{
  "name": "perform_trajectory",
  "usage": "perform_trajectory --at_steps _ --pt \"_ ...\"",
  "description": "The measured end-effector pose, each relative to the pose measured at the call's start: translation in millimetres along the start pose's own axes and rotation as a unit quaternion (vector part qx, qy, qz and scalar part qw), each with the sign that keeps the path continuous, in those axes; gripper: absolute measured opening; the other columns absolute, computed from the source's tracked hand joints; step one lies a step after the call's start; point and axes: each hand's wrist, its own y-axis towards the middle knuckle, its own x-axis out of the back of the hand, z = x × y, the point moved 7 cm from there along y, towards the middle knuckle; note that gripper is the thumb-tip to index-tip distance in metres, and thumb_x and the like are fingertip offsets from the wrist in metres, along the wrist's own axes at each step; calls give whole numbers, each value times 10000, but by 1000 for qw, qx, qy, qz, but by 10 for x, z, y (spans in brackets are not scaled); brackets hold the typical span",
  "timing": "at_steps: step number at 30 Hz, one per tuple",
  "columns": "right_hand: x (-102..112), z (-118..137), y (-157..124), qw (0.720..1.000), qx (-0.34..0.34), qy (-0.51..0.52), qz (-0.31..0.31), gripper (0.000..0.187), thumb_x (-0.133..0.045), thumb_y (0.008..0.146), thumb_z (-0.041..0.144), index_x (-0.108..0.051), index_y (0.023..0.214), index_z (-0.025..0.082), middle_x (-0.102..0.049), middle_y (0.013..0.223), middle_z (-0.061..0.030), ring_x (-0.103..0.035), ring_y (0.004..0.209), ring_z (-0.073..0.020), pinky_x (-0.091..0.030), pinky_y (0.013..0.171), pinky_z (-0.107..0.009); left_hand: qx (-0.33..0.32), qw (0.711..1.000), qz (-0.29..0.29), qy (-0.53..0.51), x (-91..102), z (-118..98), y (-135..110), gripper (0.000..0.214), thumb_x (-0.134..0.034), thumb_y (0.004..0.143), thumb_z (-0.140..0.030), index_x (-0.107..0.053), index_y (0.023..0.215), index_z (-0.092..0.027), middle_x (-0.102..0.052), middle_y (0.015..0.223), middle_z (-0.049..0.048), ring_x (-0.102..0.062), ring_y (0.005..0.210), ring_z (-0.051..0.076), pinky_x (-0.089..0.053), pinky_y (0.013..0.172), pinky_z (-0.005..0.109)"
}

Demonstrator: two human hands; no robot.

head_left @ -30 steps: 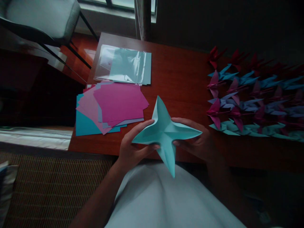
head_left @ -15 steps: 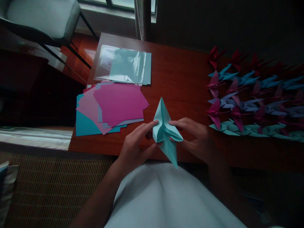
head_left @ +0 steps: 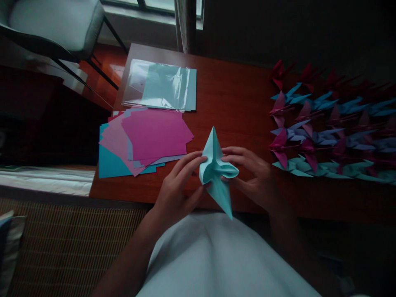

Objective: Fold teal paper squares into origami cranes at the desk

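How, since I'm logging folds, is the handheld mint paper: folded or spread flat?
Partly folded: the mint paper shows creases, curved side flaps and two long tips between the left hand and right hand.

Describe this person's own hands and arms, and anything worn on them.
The left hand and right hand are ungloved. The left forearm shows no sleeve or watch; the right forearm is dim, but no sleeve shows. A plain pale garment covers the body.

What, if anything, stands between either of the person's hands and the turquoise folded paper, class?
Nothing visible does: the left hand and the right hand both touch the turquoise folded paper. The coloured sheets lie ahead to the left and the folded birds off to the right, so neither comes between.
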Motion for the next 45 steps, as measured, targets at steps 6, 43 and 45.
perform_trajectory --at_steps 6,43,45 --pt "-8 -26 -15 1000 -16 0 10 318 -741 875 254 -667 1184 276 -671 1312 -75 -637 1231 -233 -540 1016 -380 2 1000 -11 11 -9 6 -15 601 -684 840 -80 -527 1402 -225 -549 1394 114 -566 1263 227 -523 988 311" --pt "-142 -161 -43 998 -55 23 17 236 -688 905 290 -679 1140 270 -729 1160 -59 -689 1117 -231 -569 942 -368 -67 983 -115 129 51 -233 -7 394 -687 880 -106 -626 1265 -167 -628 997 62 -642 878 151 -544 784 258" --pt "-140 -150 -40 998 -54 17 18 233 -681 907 293 -680 1139 273 -731 1162 -63 -693 1113 -238 -572 942 -380 -62 984 -118 122 60 -239 -5 396 -684 883 -106 -618 1268 -171 -642 991 56 -647 859 144 -546 777 256"
